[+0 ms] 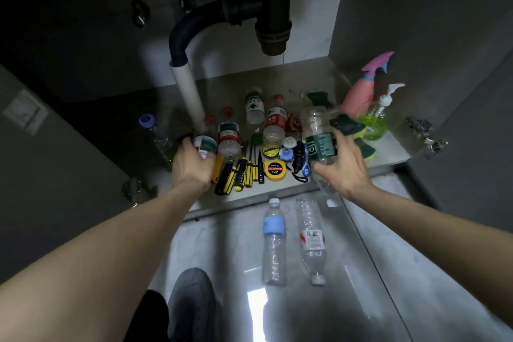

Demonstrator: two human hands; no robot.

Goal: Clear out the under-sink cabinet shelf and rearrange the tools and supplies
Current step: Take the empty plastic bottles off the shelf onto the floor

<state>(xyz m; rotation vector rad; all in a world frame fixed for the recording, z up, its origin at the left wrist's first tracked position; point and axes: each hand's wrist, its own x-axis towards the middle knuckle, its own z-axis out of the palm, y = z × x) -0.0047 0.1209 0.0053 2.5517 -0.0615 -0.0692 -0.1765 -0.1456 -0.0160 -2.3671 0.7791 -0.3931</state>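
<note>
My right hand [342, 166] is closed around a clear green-label bottle [319, 139], lifted and tilted above the shelf's front right. At the shelf's front left, my left hand [188, 165] grips a lying white-and-green-label bottle [206, 144]. Between my hands on the shelf [280, 187] lie yellow-and-black screwdrivers [241, 172], a yellow tape measure [275, 170], and more plastic bottles, one with a red label [274, 122]. Two empty bottles, one with a blue label [274, 241] and one with a red-and-white label [312, 241], rest on the floor below.
A pink spray bottle [361, 91], a green soap dispenser [374, 119] and green sponges [344, 123] crowd the shelf's right side. A white drain pipe [190, 94] rises at the back left under a black trap [273, 28]. A purple-capped bottle [158, 136] stands left. My shoe [191, 305] is on the floor.
</note>
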